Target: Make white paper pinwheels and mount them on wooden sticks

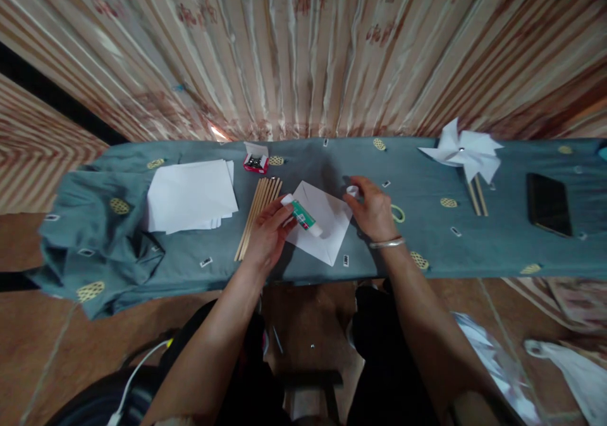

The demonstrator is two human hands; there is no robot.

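1 long table [474,249] carries a grey-blue cloth with yellow ovals, bunched at its left end; behind it hangs 1 striped curtain [303,53]; on the cloth lies 1 loose stack of white sheets [190,195], seemingly 4 or 5, though the edges blur together; 1 finished white paper pinwheel [467,151] lies at the right on 2 wooden sticks; 1 single folded white sheet [327,230] lies turned like a diamond at the near edge, between the 2 hands; 1 bundle of wooden sticks [258,217], about 6, lies just left of it; 1 black phone [549,204] lies flat far right; 1 small red box [255,160] stands open near the back edge. The left hand [268,236] is clamped on 1 glue stick [302,215], a white tube with a green label, tilted across the folded sheet's left corner with its uncapped end towards that hand; the right hand [372,208], a silver bangle on its wrist, pinches 1 small white cap [352,191] in its fingertips above the sheet's upper right edge; 1 yellow-green ring [398,213] lies just right of that hand.
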